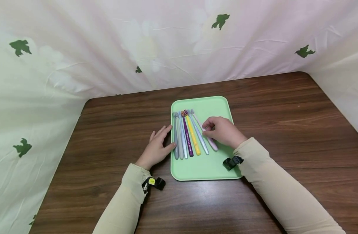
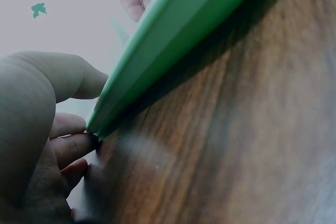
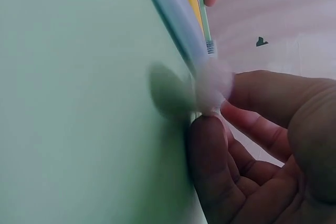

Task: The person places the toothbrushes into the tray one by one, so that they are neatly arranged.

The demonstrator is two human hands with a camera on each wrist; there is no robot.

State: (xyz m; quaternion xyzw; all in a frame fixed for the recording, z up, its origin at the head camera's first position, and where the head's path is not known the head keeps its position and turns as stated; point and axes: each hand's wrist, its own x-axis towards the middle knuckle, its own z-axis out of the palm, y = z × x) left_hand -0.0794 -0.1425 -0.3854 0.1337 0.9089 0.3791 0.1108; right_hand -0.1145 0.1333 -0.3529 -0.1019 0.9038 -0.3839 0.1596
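Note:
A row of toothbrushes lies side by side on a light green tray, bristle heads toward the far end. From left they run grey and pale blue, then a purple toothbrush, a yellow toothbrush and a light blue toothbrush. My right hand pinches the lilac toothbrush at the right end, between thumb and fingers. Its handle end looks blurred in the right wrist view. My left hand rests at the tray's left rim, fingers spread, its thumb touching the rim.
The tray stands on a dark wood-grain table. A pale curtain with green leaf-like shapes surrounds the table's back and sides. A small black camera is strapped to each wrist.

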